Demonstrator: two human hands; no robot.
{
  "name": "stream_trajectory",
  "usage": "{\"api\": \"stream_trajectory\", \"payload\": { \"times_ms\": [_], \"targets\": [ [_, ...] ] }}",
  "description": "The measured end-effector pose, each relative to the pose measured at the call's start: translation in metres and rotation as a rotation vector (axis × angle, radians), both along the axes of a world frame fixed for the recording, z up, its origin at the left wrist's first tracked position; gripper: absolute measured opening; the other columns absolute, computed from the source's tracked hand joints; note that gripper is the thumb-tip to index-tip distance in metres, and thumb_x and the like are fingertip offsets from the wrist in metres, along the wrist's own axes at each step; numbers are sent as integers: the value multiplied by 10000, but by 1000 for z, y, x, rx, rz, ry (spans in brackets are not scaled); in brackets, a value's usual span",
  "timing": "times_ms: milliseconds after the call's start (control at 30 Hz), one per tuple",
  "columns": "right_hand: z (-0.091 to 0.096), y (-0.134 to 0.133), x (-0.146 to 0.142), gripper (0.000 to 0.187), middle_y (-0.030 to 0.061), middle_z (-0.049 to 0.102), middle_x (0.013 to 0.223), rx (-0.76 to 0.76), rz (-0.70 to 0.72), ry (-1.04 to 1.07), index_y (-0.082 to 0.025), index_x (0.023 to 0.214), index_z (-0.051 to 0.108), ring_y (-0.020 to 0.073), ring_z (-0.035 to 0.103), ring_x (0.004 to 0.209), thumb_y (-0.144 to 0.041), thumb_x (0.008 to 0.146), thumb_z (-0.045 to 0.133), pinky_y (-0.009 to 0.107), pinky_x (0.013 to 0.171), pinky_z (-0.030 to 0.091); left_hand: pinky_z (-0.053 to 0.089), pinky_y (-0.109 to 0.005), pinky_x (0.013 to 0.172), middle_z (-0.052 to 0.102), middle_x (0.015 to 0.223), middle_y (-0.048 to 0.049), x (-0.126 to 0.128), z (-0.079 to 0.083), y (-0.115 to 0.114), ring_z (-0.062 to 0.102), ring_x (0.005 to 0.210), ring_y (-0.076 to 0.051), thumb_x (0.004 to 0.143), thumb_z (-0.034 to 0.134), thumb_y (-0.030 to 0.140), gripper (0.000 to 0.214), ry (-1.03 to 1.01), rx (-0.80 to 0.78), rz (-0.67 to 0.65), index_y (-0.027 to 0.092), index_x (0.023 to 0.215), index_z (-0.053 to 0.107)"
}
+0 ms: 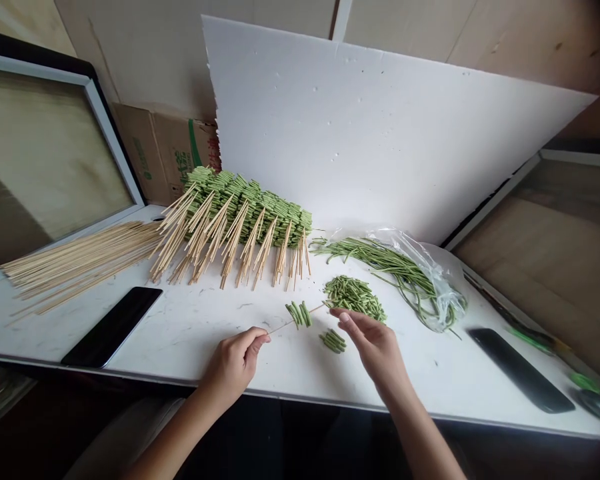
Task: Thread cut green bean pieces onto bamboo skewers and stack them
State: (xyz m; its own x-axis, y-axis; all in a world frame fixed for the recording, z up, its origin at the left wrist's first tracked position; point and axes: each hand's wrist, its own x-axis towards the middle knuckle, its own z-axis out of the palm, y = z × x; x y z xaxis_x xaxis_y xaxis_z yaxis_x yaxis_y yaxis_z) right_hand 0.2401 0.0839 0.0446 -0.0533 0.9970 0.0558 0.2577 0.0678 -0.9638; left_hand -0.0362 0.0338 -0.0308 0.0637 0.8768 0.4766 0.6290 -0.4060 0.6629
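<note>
My left hand (235, 363) pinches the blunt end of a thin bamboo skewer (283, 326) that carries a few short green bean pieces (299, 313). My right hand (373, 337) is at the skewer's tip, fingers closed around it, just in front of a heap of cut bean pieces (354, 295). A small bunch of cut pieces (333, 341) lies on the white table (190, 327) between my hands.
Finished bean skewers (240, 220) are stacked at the back, bare skewers (75, 260) lie at the left. Long uncut beans spill from a clear plastic bag (415, 273). A black phone (113, 325) lies left, a knife (520, 368) right. A white foam board (370, 127) stands behind.
</note>
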Motion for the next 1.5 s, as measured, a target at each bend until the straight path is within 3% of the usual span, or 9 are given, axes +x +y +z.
{"api": "stream_trajectory", "payload": {
  "times_ms": [100,200,400,567,733,900,1100,1500],
  "targets": [
    [-8,9,23,391,120,784,1070,138,-33,-363,-239,1000,824,340,699,981,-576,876,669,497,886,554,537,-210,657,781,837,-22,0,0,0,731,689,-144,1042,486,267,208,19,-7,31,207,970,673],
    [-20,12,31,323,106,768,886,229,52,-627,-240,864,824,320,665,865,-510,893,648,522,915,493,545,-213,677,787,858,-23,1,-1,-1,745,722,-150,1043,491,271,201,35,4,30,209,969,667],
    [-33,9,24,215,90,740,869,255,84,-675,-224,845,778,298,631,869,-379,896,639,481,908,459,556,-216,697,791,879,-21,1,-3,1,752,745,-152,1043,500,265,179,50,8,21,214,988,663],
    [-29,9,21,263,96,742,868,177,6,-498,-224,845,754,301,628,873,-468,882,663,434,817,472,560,-211,707,795,904,-18,0,-4,1,758,775,-149,1039,508,252,167,49,16,11,214,988,661],
    [-19,11,21,390,68,737,933,-158,13,125,-223,981,772,221,628,821,-556,782,806,318,701,474,568,-212,715,795,897,-14,0,-5,0,761,780,-149,1040,509,253,169,58,20,1,217,980,662],
    [-16,8,17,315,50,715,915,-304,103,566,-213,923,776,170,617,852,-497,801,836,271,751,497,581,-219,742,799,926,-16,-1,-6,0,765,796,-153,1032,524,243,147,63,6,-41,223,1015,669],
    [-15,6,14,363,110,772,1079,-354,80,645,-200,975,791,244,682,1065,-497,779,860,345,905,528,581,-226,728,798,916,-21,-1,-5,0,764,782,-157,1032,523,243,151,71,4,-54,222,1014,672],
    [-19,6,15,353,108,806,1005,-254,18,533,-198,945,801,261,728,1042,-510,787,842,391,984,550,597,-228,726,801,907,-44,-1,-5,1,774,789,-167,1026,520,224,179,87,36,-73,210,1024,699]
  ]
}}
